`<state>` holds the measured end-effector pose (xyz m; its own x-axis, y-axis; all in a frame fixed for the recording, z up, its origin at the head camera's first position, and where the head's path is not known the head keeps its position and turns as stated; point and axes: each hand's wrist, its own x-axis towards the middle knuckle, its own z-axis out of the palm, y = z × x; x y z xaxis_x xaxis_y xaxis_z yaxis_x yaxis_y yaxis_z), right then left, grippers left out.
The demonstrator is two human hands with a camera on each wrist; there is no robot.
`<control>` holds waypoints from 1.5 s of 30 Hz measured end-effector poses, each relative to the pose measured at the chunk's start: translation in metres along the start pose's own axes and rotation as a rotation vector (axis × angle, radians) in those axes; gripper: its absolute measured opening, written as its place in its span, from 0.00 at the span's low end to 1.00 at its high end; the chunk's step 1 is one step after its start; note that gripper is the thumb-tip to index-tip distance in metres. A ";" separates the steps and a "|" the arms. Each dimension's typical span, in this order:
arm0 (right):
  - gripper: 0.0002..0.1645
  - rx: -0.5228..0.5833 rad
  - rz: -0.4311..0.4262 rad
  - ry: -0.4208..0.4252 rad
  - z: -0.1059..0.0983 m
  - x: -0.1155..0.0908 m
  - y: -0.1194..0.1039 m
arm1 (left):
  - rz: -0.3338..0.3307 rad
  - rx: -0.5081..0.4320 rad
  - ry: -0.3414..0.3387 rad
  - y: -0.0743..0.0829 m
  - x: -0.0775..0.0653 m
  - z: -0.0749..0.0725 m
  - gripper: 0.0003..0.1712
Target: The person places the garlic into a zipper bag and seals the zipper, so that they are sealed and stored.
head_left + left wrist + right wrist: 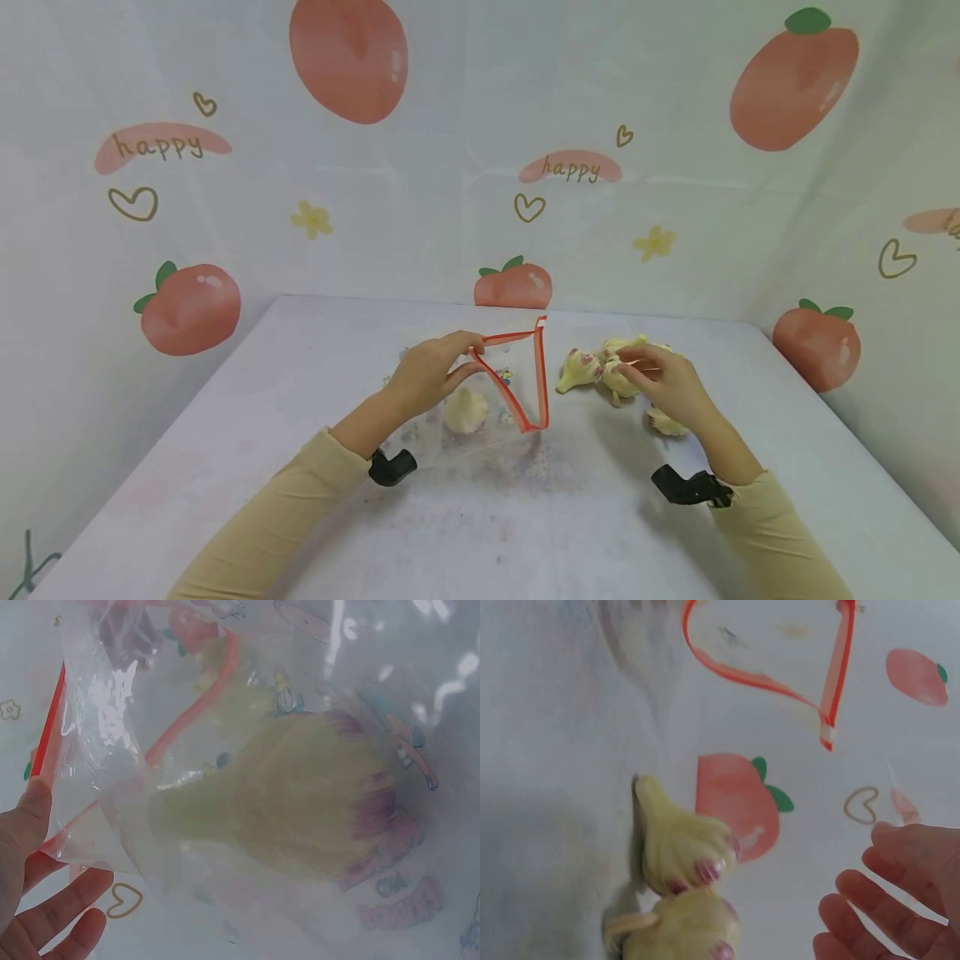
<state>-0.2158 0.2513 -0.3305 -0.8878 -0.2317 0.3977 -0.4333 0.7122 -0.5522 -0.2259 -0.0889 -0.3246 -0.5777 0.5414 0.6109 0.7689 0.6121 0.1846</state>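
Note:
My left hand (431,372) pinches the edge of a clear plastic zip bag (542,375) with a red strip round its mouth, which gapes toward the right. Inside lies one garlic bulb (466,411); the left wrist view shows this garlic bulb (300,802) through the cloudy film, purple-streaked at its base. Over a cluster of garlic bulbs (618,380) on the right hovers my right hand (671,385). In the right wrist view its fingers (885,900) are loosely bent and hold nothing. One garlic bulb (579,369) sits at the cluster's left, its stem toward the bag.
Another garlic bulb (666,422) lies nearer me, below the right hand. A white table (480,533) carries everything. Behind it hangs a white cloth (450,208) printed with red fruit, hearts and lettering. Black wrist mounts (392,467) sit at both cuffs.

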 end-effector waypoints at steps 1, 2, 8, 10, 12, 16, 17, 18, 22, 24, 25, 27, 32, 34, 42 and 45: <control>0.13 -0.007 0.021 -0.009 -0.003 -0.001 0.002 | 0.001 0.002 -0.002 0.000 0.000 0.000 0.13; 0.13 -0.013 0.037 -0.020 -0.006 -0.001 0.004 | 0.001 0.003 -0.003 0.000 0.000 0.000 0.14; 0.18 -0.051 0.126 -0.077 -0.020 -0.006 0.015 | 0.001 0.001 -0.004 0.003 0.001 -0.002 0.14; 0.20 -0.058 0.150 -0.097 -0.023 -0.007 0.019 | 0.002 -0.001 -0.001 0.004 0.001 -0.002 0.13; 0.22 -0.065 0.173 -0.120 -0.025 -0.009 0.022 | 0.003 -0.003 0.000 0.004 0.001 -0.003 0.13; 0.26 -0.078 0.207 -0.164 -0.028 -0.013 0.028 | 0.000 -0.010 -0.005 0.004 0.001 -0.002 0.13; 0.26 -0.081 0.212 -0.171 -0.028 -0.013 0.029 | -0.001 -0.009 -0.005 0.003 0.001 -0.002 0.13; 0.27 -0.083 0.218 -0.179 -0.029 -0.014 0.031 | -0.001 -0.011 -0.005 0.003 0.001 -0.002 0.13; 0.29 -0.090 0.235 -0.203 -0.029 -0.017 0.037 | 0.001 -0.005 -0.005 0.003 0.001 -0.001 0.13; 0.30 -0.088 0.241 -0.217 -0.029 -0.019 0.039 | 0.002 -0.002 -0.006 0.003 0.000 0.000 0.13; 0.31 -0.086 0.245 -0.226 -0.029 -0.020 0.040 | 0.001 0.001 -0.007 0.003 0.000 0.000 0.13; 0.32 -0.083 0.248 -0.245 -0.028 -0.021 0.043 | 0.001 0.003 -0.008 0.003 0.000 0.000 0.13; 0.34 -0.090 0.252 -0.293 -0.028 -0.024 0.052 | -0.011 0.004 -0.014 0.003 0.000 0.000 0.13; 0.35 -0.096 0.265 -0.307 -0.027 -0.024 0.054 | -0.014 0.002 -0.016 0.003 0.000 0.000 0.13; 0.40 -0.108 0.327 -0.355 -0.026 -0.026 0.055 | -0.010 0.005 -0.020 0.001 -0.001 0.002 0.14; 0.41 -0.115 0.343 -0.364 -0.025 -0.026 0.055 | 0.002 0.009 -0.009 0.001 -0.001 0.003 0.14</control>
<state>-0.2127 0.3135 -0.3530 -0.9813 -0.1726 -0.0847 -0.1054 0.8515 -0.5136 -0.2252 -0.0871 -0.3276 -0.5787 0.5474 0.6045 0.7674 0.6164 0.1765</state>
